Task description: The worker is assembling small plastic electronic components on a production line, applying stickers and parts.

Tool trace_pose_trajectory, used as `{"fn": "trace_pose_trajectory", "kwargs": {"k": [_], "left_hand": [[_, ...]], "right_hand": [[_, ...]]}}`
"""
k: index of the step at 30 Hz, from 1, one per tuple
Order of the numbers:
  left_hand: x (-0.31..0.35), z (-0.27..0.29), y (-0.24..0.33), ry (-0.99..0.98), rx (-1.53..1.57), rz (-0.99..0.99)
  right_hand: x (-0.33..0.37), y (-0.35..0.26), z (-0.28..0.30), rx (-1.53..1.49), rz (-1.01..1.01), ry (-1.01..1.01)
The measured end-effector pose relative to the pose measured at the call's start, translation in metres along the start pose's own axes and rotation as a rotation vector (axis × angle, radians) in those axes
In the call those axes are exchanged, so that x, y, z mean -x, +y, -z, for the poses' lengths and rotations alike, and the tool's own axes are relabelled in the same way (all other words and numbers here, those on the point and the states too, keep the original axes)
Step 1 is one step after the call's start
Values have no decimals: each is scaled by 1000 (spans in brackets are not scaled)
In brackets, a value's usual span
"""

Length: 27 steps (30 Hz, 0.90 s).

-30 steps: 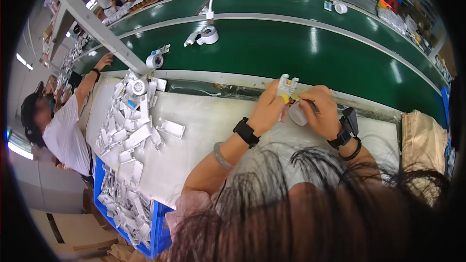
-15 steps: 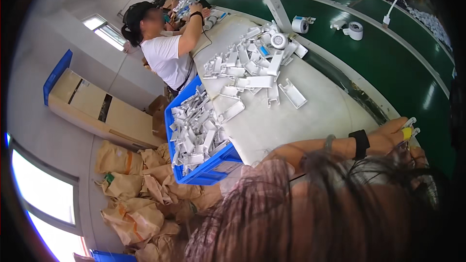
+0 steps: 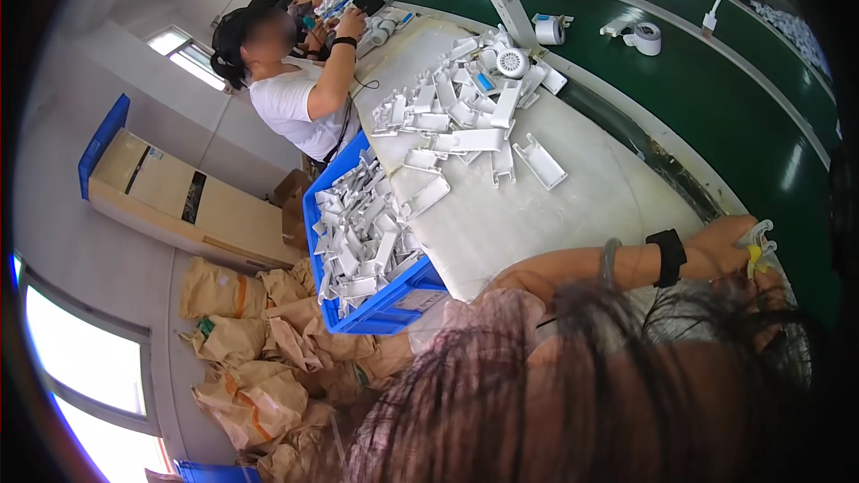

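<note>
My left hand (image 3: 727,246), with a black wristband (image 3: 667,256) on the forearm, is closed around a small white plastic part with a yellow piece (image 3: 759,242) near the table's right edge. My right hand is hidden behind my own hair at the lower right. A heap of white plastic parts (image 3: 474,112) lies on the white table (image 3: 537,224) to the left of the hand, with one loose channel-shaped part (image 3: 543,161) nearest.
A blue crate (image 3: 380,304) full of white parts stands at the table's left side. Brown paper sacks (image 3: 259,367) lie on the floor. A co-worker in a white shirt (image 3: 300,98) works at the far end. Tape rolls (image 3: 646,38) sit on the green conveyor (image 3: 743,107).
The view has swung left and down, from the conveyor and both hands to the crate, sacks and co-worker. My left hand still holds the white and yellow part; my right hand has left sight.
</note>
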<state>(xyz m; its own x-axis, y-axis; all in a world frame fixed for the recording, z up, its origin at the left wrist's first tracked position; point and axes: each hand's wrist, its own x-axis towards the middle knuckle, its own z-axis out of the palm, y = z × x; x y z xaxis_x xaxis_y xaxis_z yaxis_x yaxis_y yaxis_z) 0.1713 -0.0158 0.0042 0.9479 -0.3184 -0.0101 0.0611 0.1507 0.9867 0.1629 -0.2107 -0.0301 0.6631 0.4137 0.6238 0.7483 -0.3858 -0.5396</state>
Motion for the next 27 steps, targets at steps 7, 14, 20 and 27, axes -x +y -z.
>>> {"fn": "trace_pose_trajectory", "kwargs": {"k": [7,14,20,27], "left_hand": [[-2,0,2,-20,-37,-22],[0,1,5,-72,-65,-21],[3,0,5,-67,-57,-35],[-1,3,0,-69,-50,-50]], "right_hand": [[-6,-3,1,-59,-5,-8],[-6,-6,2,-78,-23,-32],[-3,-5,2,-71,-36,-40],[-3,-3,-1,-73,-42,-37]]}}
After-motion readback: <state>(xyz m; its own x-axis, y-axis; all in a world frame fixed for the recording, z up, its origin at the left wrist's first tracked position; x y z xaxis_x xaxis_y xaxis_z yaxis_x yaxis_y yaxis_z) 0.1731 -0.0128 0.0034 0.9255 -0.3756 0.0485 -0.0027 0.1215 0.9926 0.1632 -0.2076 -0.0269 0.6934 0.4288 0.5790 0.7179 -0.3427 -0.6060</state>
